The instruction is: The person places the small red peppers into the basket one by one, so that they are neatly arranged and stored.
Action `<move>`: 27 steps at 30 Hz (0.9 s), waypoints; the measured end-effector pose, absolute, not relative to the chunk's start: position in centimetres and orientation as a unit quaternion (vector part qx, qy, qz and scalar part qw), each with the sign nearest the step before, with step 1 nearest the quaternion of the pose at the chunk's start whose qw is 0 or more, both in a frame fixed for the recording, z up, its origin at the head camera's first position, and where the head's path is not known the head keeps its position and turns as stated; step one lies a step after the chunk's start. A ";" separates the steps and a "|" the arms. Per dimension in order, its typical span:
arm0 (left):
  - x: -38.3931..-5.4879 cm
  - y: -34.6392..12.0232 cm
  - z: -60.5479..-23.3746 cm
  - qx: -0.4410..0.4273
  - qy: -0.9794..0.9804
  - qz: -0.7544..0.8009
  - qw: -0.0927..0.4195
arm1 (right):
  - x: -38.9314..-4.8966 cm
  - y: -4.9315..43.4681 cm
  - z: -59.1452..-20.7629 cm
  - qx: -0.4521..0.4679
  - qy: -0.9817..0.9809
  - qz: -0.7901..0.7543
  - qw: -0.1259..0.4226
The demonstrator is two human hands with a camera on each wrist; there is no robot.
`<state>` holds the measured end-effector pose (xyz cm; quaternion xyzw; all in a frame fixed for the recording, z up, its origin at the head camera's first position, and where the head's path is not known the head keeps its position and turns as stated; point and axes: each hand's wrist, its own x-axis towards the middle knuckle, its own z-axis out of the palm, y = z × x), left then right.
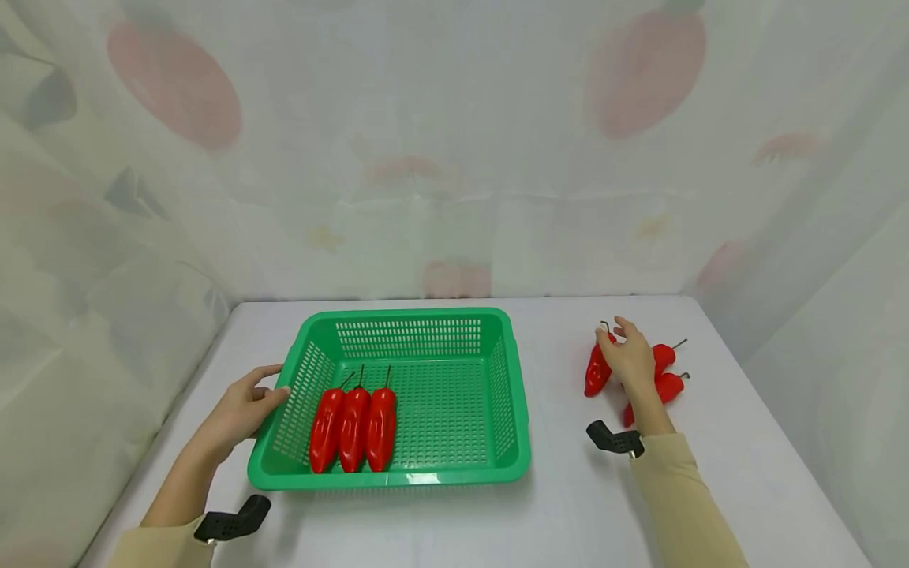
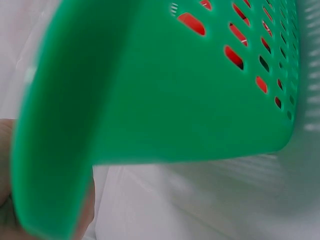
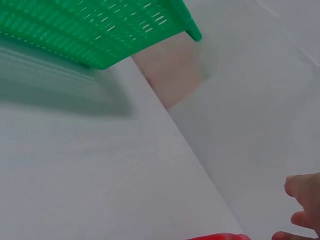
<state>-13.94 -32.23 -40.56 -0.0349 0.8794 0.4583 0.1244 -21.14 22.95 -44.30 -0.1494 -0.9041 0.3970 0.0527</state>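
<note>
A green plastic basket (image 1: 469, 476) with slotted walls stands on the white table, its left rim gripped by my left hand (image 1: 237, 410), thumb over the edge. Inside lie three red chili peppers side by side: one on the left (image 1: 327, 430), one in the middle (image 1: 353, 432), one on the right (image 1: 382, 430), stems pointing away. My right hand (image 1: 630, 359) is over a small group of loose red peppers, its thumb and fingers apart near the stem end of the leftmost pepper (image 1: 598, 375). The hand partly hides the other peppers, an upper one (image 1: 664, 357) and a lower one (image 1: 669, 386).
The white table (image 1: 561, 505) extends between the basket and the loose peppers. A pale curtain (image 1: 426, 229) with a faded fruit print hangs along its back edge, and more cloth (image 1: 838, 300) hangs at the right. Each wrist carries a black camera mount (image 1: 615, 439).
</note>
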 end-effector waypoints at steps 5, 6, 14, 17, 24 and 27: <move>-14.0 -32.3 -40.6 -0.033 0.881 0.455 0.124 | -20.9 23.0 -44.6 -0.152 -0.908 0.390 0.031; -14.0 -32.3 -40.6 -0.033 0.881 0.455 0.123 | -20.9 23.1 -44.6 -0.151 -0.909 0.388 0.030; -14.0 -32.3 -40.8 -0.034 0.879 0.460 0.124 | -21.0 23.1 -45.2 -0.144 -0.920 0.365 0.013; -14.0 -32.3 -40.8 -0.033 0.879 0.459 0.124 | -21.1 23.1 -45.4 -0.138 -0.921 0.363 0.014; -13.9 -32.3 -40.6 -0.031 0.879 0.459 0.124 | -21.6 22.6 -46.3 -0.089 -0.923 0.373 0.023; -13.9 -32.3 -40.6 -0.030 0.879 0.459 0.125 | -21.8 22.5 -46.8 -0.085 -0.922 0.377 0.029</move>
